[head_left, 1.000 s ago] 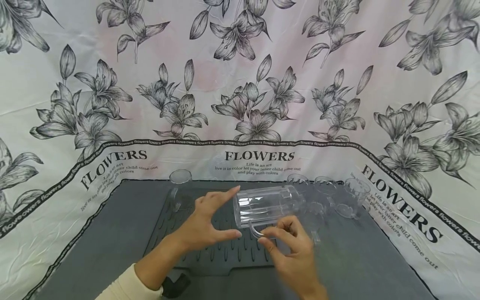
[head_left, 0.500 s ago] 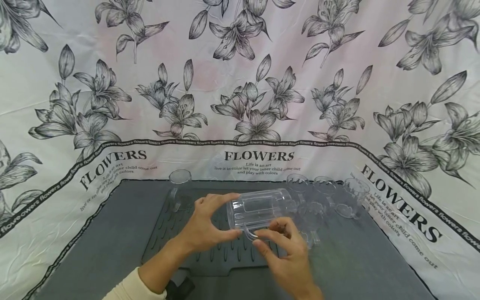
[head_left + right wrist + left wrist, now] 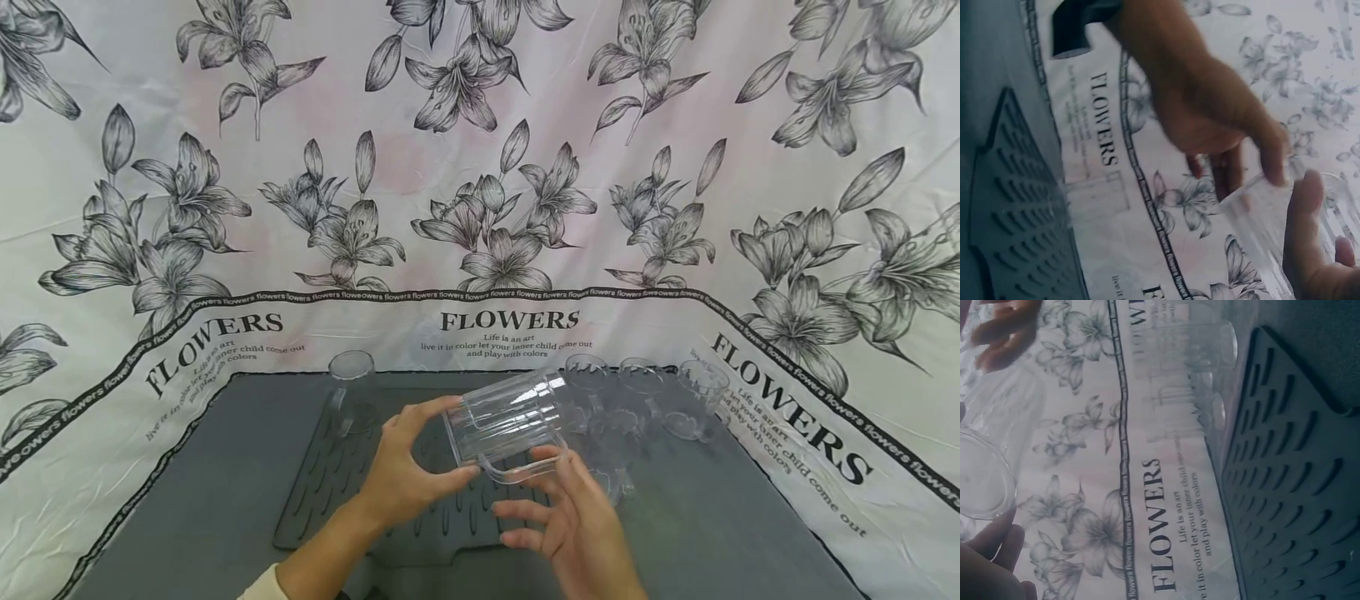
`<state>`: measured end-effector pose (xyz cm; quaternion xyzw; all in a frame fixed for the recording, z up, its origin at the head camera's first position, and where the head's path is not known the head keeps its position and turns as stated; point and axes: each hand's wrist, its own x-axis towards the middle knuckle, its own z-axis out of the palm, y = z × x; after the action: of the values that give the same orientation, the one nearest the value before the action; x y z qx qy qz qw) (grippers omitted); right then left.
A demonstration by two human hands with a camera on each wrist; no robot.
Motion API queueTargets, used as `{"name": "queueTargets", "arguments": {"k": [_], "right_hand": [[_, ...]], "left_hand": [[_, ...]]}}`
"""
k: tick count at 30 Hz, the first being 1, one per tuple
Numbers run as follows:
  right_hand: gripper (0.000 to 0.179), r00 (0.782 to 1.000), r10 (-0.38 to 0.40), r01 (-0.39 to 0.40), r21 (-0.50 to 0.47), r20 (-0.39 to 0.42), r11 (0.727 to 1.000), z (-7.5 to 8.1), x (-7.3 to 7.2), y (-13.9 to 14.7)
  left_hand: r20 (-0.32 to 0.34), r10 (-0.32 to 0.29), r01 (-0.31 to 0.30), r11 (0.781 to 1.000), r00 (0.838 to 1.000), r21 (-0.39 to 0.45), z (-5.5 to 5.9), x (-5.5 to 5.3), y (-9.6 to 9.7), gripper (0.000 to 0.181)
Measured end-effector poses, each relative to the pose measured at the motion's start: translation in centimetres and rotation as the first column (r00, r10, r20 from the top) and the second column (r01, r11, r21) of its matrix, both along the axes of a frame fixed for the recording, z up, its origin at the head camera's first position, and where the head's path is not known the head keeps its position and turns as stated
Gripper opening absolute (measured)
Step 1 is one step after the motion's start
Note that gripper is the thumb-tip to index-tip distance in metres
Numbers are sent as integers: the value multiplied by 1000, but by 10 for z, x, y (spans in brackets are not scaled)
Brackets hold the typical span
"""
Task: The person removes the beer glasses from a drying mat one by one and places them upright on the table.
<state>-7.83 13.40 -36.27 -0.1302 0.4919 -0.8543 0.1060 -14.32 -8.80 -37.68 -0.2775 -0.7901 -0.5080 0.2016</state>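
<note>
A clear ribbed mug (image 3: 504, 421) is held tilted in the air, its handle (image 3: 513, 477) on the near side. My left hand (image 3: 401, 471) grips its left end between thumb and fingers; the round end (image 3: 985, 478) shows in the left wrist view. My right hand (image 3: 577, 521) is beside the handle, with its upper fingers touching the mug near the right end. Its lower fingers spread loosely below the handle. In the right wrist view, the right thumb (image 3: 1305, 200) extends straight along the mug.
A dark ridged drying mat (image 3: 315, 500) lies under the hands on the grey table (image 3: 195, 508). One clear mug (image 3: 351, 392) stands at its back left. Several more clear mugs (image 3: 697, 400) stand at the back right, near the flower-printed cloth (image 3: 510, 250).
My left hand has taken hold of the mug's left end. The right fingers have loosened from their pinch on the handle and spread. The mug has shifted left and tilted more.
</note>
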Motion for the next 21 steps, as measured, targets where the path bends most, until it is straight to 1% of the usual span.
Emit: {"name": "queueTargets", "arguments": {"k": [1, 3, 4, 6, 7, 8, 10, 12, 15, 17, 19, 21], "right_hand": [[43, 998, 65, -64, -54, 11, 996, 2, 0, 1], [39, 983, 186, -182, -168, 7, 969, 5, -2, 3], [37, 971, 239, -233, -224, 1, 946, 6, -2, 4], [34, 948, 317, -306, -312, -18, 899, 7, -3, 4], [33, 940, 341, -328, -341, -25, 881, 8, -3, 3], [33, 935, 354, -339, -360, -25, 869, 9, -3, 3], [33, 934, 358, -338, -379, -19, 862, 12, -3, 0], [32, 945, 327, -309, -362, -11, 880, 15, -2, -4], [30, 967, 255, -246, -298, -10, 922, 20, -2, -8], [28, 979, 201, -202, -229, -27, 952, 23, -1, -11], [28, 989, 137, -143, -140, -56, 980, 25, -1, -13], [28, 995, 75, -79, -57, -71, 995, 27, -1, -15]], "left_hand": [[23, 6, -6, 1000, 1000, 7, -1, 1, 0, 74], [56, 12, -14, 1000, 998, 21, -3, 1, 1, 75], [62, 16, -17, 1000, 998, 26, -3, 1, 1, 75], [71, 20, -23, 999, 997, 38, -4, 0, 2, 76], [73, 18, -22, 999, 997, 45, -5, 0, 2, 76], [80, 22, -26, 998, 997, 50, -6, 0, 2, 75], [79, 28, -32, 998, 996, 56, -8, 0, 3, 75], [67, 24, -28, 998, 997, 60, -10, 1, 4, 74], [28, 14, -16, 998, 999, 60, -13, 0, 5, 75], [7, 16, -16, 998, 1000, 57, -14, 1, 5, 77], [-5, 17, -17, 999, 1000, 49, -15, 0, 5, 79], [1, 29, -29, 999, 1000, 34, -17, 1, 4, 80]]}}
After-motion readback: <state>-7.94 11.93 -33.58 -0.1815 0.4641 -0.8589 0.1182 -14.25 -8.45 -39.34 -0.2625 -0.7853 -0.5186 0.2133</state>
